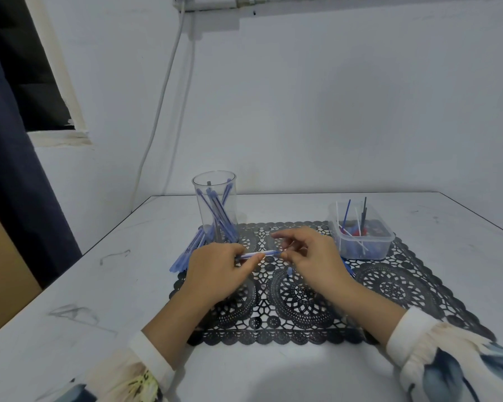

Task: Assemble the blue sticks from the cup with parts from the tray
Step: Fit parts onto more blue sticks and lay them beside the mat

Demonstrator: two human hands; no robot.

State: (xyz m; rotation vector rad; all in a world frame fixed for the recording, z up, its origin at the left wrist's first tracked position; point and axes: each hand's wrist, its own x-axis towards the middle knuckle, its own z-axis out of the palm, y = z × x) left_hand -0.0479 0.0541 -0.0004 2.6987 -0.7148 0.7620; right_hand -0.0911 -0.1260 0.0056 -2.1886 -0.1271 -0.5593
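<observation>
Since the stick is held level just above the mat, mid-desk, the risk sits at its right end. Left grip is clenched round the stick's left half. Right grip pinches at the right tip, but the fingers are blurred, so can't tell if a part's in there. If the two aren't lined up, a push could jam or bend the insert, or a small bit may slip & drop thru the mat's holes. Cup, far left, is tall & full, so a left wrist swing could tip it. Tray sits right, v. near the right grip, so a snag is poss.
</observation>
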